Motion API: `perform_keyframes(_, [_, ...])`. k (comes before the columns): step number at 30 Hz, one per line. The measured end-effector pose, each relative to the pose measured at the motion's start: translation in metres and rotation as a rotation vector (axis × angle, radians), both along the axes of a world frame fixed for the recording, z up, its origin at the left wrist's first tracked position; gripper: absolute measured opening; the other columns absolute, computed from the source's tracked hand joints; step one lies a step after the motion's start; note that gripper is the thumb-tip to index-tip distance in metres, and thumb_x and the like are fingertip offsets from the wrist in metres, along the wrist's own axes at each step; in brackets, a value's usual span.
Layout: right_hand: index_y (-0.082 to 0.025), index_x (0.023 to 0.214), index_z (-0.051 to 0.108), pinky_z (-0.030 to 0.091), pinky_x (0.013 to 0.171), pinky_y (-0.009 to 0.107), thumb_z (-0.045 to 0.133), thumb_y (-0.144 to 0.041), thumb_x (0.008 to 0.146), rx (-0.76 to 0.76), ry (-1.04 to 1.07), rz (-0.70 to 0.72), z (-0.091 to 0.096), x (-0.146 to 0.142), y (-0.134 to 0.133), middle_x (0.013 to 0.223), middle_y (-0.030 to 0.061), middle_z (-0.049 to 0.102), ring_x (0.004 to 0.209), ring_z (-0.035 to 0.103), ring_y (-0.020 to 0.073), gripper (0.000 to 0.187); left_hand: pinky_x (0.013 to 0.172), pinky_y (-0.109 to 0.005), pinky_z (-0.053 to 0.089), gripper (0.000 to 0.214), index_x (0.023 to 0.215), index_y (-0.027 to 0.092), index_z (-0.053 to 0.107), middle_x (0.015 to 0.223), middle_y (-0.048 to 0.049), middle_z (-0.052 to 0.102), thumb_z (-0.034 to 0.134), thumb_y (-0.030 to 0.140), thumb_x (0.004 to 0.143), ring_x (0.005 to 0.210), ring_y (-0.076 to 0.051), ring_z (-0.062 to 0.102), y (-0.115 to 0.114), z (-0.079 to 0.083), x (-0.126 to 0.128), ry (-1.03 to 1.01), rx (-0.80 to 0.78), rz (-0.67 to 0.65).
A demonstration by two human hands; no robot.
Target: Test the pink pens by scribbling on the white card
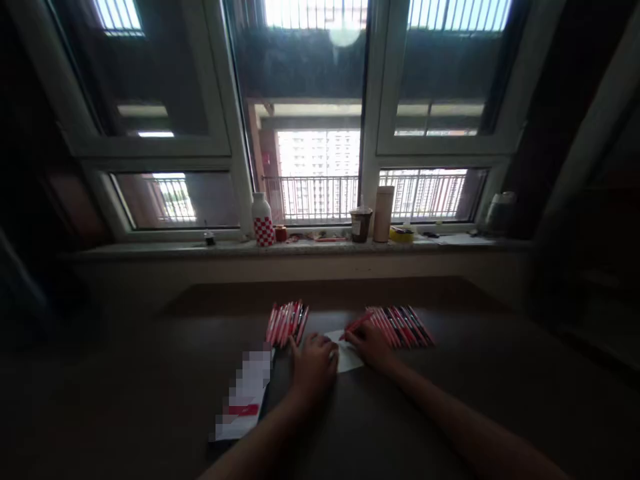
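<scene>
My right hand (373,345) is closed round a red pen (358,323), its tip end down over a small white sheet of paper (349,360). My left hand (315,363) lies on the left part of that paper, thumb apart from the bent fingers, with no held object visible. Just beyond my left hand is a row of red pens (287,322) laid side by side. Another row of red and dark pens (403,327) lies to the right of my right hand.
A white-and-red packet (245,393), partly pixelated, lies left of my left forearm on the dark table (480,373). Along the windowsill (230,249) stand a checkered bottle (263,221), a drink cup (361,225), a tan cylinder (383,213) and a yellow item (401,235).
</scene>
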State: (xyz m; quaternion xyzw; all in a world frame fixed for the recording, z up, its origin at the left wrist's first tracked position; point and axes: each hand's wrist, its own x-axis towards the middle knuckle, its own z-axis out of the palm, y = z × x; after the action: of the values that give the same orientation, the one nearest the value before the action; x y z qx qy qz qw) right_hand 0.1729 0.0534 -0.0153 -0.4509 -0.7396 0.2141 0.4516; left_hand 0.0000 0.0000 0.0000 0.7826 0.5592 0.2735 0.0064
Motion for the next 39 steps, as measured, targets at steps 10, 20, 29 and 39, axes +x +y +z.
perform_keyframes(10, [-0.016,0.084,0.064,0.046,0.076,0.031,0.053,-0.025,0.082,-0.001,0.013,0.026,-0.0040,-0.0010,0.0048,0.087,0.0062,0.063,0.083,0.060,0.0188,0.014,0.102,-0.072,0.001,0.021,0.097,0.031,0.066,0.107,-0.0001,0.066,0.049,0.031,0.084,0.119,-0.028,0.045,-0.0031,0.0083,-0.0010,0.030,-0.053,-0.005])
perform_keyframes(20, [-0.016,0.082,0.063,0.045,0.079,0.032,0.051,-0.024,0.081,0.019,0.023,0.013,-0.0034,-0.0010,0.0035,0.089,0.0067,0.061,0.086,0.059,0.0198,0.014,0.102,-0.073,0.000,0.021,0.097,0.031,0.065,0.107,-0.0005,0.066,0.049,0.032,0.084,0.117,-0.028,0.045,-0.0026,0.0080,-0.0008,0.049,-0.045,0.003])
perform_keyframes(29, [-0.017,0.082,0.061,0.045,0.077,0.031,0.052,-0.025,0.082,-0.006,0.026,-0.015,-0.0037,0.0006,0.0041,0.088,0.0057,0.060,0.085,0.058,0.0191,0.012,0.102,-0.073,0.002,0.021,0.097,0.032,0.065,0.108,0.0001,0.066,0.049,0.033,0.084,0.118,-0.027,0.046,-0.0024,0.0069,-0.0009,0.061,-0.041,0.011])
perform_keyframes(39, [-0.016,0.082,0.060,0.043,0.075,0.030,0.051,-0.025,0.082,-0.003,0.029,-0.031,-0.0020,0.0026,0.0035,0.087,0.0057,0.060,0.082,0.057,0.0186,0.012,0.102,-0.073,0.002,0.021,0.097,0.033,0.065,0.107,0.0002,0.066,0.049,0.033,0.084,0.116,-0.027,0.046,-0.0016,0.0066,-0.0007,0.043,-0.038,0.010])
